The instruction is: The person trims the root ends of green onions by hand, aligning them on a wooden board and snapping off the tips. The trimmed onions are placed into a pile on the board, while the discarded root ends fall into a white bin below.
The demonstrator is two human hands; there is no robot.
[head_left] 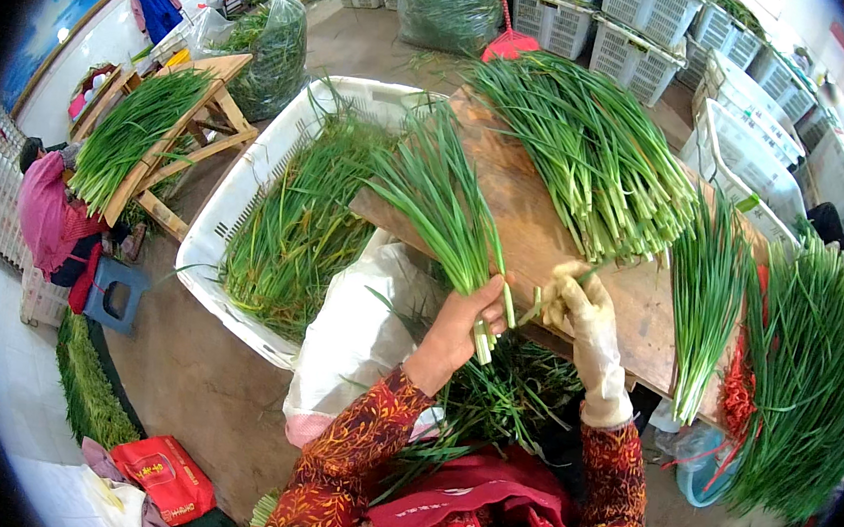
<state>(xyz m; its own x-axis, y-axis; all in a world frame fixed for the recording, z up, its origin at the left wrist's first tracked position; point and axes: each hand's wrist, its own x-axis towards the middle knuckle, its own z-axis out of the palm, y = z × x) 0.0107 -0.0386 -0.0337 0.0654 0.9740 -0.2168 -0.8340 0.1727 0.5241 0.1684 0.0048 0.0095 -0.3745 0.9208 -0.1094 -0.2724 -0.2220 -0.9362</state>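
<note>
My bare left hand (458, 332) is wrapped round the lower stems of a bunch of garlic chives (441, 215). Its leaves fan out away from me over the corner of a wooden board (619, 306). Close by on the right, my right hand (583, 318) wears a pale glove. Its fingers are pinched together on a thin chive stalk (530, 311) beside the bunch's stem ends. A large heap of chives (592, 158) lies on the far part of the board, and a smaller bunch (708, 299) rests at its right end.
A white crate (203, 262) of loose leaves stands left of the board, with a white sack (351, 333) before it. Red ties (738, 392) hang beside tall chives (813, 378) at right. Another person (46, 201) sits far left. Stacked crates (635, 61) line the back.
</note>
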